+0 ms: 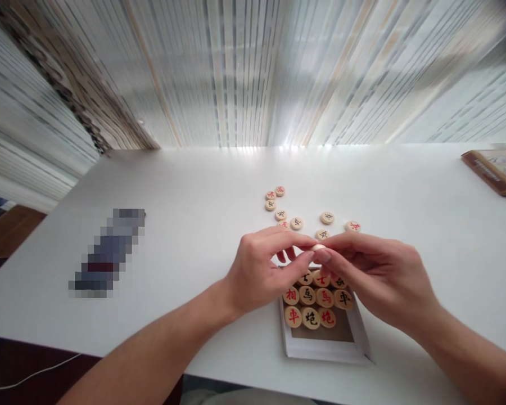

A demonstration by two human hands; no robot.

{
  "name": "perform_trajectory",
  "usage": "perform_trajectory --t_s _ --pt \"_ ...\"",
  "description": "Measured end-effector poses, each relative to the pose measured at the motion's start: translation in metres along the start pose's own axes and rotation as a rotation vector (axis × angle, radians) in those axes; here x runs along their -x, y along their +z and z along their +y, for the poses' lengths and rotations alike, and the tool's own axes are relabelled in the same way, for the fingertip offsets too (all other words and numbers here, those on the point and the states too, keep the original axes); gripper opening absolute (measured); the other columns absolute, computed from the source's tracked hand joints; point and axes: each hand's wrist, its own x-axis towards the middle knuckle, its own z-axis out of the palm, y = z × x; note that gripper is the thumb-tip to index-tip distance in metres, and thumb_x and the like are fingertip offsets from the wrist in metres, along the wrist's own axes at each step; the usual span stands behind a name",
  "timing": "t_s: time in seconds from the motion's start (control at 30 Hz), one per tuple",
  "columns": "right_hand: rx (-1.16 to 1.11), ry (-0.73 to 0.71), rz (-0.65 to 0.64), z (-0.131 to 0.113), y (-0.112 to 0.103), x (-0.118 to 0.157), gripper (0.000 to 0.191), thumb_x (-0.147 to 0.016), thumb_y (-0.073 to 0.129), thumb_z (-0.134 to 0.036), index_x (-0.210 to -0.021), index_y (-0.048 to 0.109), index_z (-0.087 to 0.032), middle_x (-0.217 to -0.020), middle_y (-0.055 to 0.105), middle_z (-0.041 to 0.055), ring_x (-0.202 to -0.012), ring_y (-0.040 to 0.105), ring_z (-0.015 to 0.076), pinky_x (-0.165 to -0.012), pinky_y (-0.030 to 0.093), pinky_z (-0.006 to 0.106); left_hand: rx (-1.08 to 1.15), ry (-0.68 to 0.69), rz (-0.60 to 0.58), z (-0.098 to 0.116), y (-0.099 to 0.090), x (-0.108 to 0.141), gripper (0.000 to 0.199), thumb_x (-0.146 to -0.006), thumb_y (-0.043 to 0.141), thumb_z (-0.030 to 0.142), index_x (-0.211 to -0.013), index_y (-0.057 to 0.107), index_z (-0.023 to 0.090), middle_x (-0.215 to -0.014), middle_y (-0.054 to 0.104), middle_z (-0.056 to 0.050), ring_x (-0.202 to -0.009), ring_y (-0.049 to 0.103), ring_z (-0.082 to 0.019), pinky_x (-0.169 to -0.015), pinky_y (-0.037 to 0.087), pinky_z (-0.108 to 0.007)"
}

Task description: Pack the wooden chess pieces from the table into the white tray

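Note:
Between the fingertips of my left hand (263, 270) and my right hand (377, 275) is one small round wooden xiangqi piece (319, 247), tilted edge-on so its character does not show. Both hands pinch it, thumb against fingers, above a shallow white box (329, 351). Inside the box, rows of xiangqi pieces (310, 317) lie face up with red and black characters. My hands hide part of the box's far rows. Beyond them, several loose pieces (296, 223) are scattered on the white table, some partly covered by my left fingers.
A blurred-out dark oblong object (109, 253) lies on the white table (194, 191) at the left. A brown printed box (495, 171) sits at the far right edge. Striped curtains (253, 73) hang along the table's back edge. A white cable (34, 374) runs below at lower left.

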Motion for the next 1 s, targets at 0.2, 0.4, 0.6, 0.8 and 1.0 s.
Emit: perform_trajectory --t_s 0.2,0.4,0.6,0.8,1.0 --pt "-0.142 0.078 -0.037 0.0007 -0.0034 -0.0020 0.012 -0.095 0.087 -0.037 -0.093 0.086 -0.025 -0.073 0.079 0.0009 -0.062 0.072 0.0148 -0.057 0.058 0.022 0.148 -0.156 0.011 0.0001 0.0010 -0.0005 0.010 -0.095 0.083 0.024 -0.102 0.090 0.022 -0.098 0.089 -0.005 -0.084 0.082 -0.020 -0.071 0.063 -0.029" --pt "-0.413 0.192 -0.089 -0.0001 -0.0001 -0.0062 0.013 -0.092 0.090 -0.032 -0.100 0.089 -0.021 -0.075 0.080 0.0021 -0.064 0.074 0.0135 -0.059 0.061 0.020 0.270 -0.314 0.054 0.0031 -0.0008 -0.0019 0.010 -0.090 0.087 0.021 -0.099 0.092 0.024 -0.093 0.089 -0.004 -0.081 0.085 -0.020 -0.073 0.069 -0.025" --pt "-0.584 0.268 -0.086 0.0033 0.0007 -0.0097 0.016 -0.093 0.090 -0.028 -0.107 0.088 -0.022 -0.079 0.081 0.0021 -0.064 0.074 0.0101 -0.060 0.062 0.016 0.390 -0.364 0.071 0.0023 0.0016 -0.0032 0.022 -0.089 0.088 0.014 -0.107 0.090 0.026 -0.102 0.089 -0.004 -0.092 0.087 -0.019 -0.081 0.070 -0.018" --pt "-0.677 0.352 -0.109 0.0073 -0.0028 -0.0093 0.021 -0.092 0.091 -0.025 -0.111 0.087 -0.022 -0.081 0.083 0.0027 -0.064 0.078 0.0114 -0.061 0.064 0.017 0.508 -0.361 0.022 0.0053 0.0010 -0.0058 0.027 -0.091 0.085 0.008 -0.108 0.090 0.028 -0.105 0.088 -0.001 -0.096 0.087 -0.018 -0.087 0.069 -0.017" --pt "-0.771 0.393 -0.139 0.0074 -0.0053 -0.0091 0.030 -0.085 0.096 -0.020 -0.113 0.086 -0.020 -0.077 0.083 0.0029 -0.063 0.078 0.0118 -0.059 0.064 0.016 0.579 -0.323 0.005 0.0062 0.0029 -0.0068 0.032 -0.085 0.090 0.006 -0.107 0.090 0.029 -0.100 0.089 -0.001 -0.087 0.087 -0.018 -0.082 0.071 -0.019"
